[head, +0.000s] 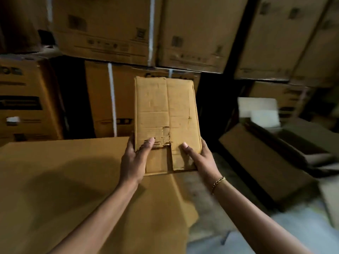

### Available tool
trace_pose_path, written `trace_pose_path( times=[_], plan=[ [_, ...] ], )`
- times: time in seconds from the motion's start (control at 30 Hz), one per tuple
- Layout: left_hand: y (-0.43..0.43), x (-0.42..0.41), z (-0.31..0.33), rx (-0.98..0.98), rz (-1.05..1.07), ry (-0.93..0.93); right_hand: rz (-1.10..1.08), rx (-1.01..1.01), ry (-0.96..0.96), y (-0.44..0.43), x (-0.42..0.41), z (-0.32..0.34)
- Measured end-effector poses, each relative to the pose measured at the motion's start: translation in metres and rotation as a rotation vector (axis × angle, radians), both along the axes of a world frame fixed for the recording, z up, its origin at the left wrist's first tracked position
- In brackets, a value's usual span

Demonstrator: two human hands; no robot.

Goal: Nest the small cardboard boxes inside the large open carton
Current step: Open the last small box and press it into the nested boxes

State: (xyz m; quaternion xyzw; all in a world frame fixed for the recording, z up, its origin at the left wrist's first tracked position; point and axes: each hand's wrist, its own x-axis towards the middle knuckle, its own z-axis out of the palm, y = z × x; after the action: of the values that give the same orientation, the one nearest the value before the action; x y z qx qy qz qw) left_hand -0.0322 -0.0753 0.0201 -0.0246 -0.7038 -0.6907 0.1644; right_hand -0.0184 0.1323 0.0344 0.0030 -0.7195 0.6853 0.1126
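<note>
A small flattened cardboard box [166, 110], worn and torn near its lower edge, is held upright in front of me in the middle of the view. My left hand [134, 160] grips its lower left corner, thumb on the front face. My right hand [200, 158], with a gold chain bracelet on the wrist, grips the lower right corner the same way. A large open carton [266, 162] lies tilted on the floor at the right, its opening facing right with flaps spread.
A big flat cardboard sheet [64, 180] spreads below my arms at the left. Stacked sealed cartons [110, 30] fill the wall behind. White foam pieces [260, 110] sit beyond the open carton. Grey floor [229, 226] shows at the lower right.
</note>
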Motion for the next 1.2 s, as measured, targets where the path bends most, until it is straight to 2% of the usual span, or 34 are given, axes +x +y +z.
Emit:
trace_pose_path(
  times=[0.3, 0.53, 0.97, 1.2],
  plan=[
    [0.201, 0.014, 0.040, 0.105, -0.387, 0.120, -0.326, 0.014, 0.098, 0.189, 0.085, 0.036],
    [0.330, -0.007, 0.061, 0.113, -0.566, 0.184, -0.511, 0.048, 0.137, 0.301, 0.092, 0.049],
    [0.544, -0.081, 0.097, 0.129, -0.716, 0.276, -0.709, 0.085, 0.184, 0.485, 0.052, 0.088],
    [0.649, -0.103, 0.116, 0.113, -0.728, 0.279, -0.633, 0.106, 0.203, 0.603, 0.035, 0.107]
  ],
)
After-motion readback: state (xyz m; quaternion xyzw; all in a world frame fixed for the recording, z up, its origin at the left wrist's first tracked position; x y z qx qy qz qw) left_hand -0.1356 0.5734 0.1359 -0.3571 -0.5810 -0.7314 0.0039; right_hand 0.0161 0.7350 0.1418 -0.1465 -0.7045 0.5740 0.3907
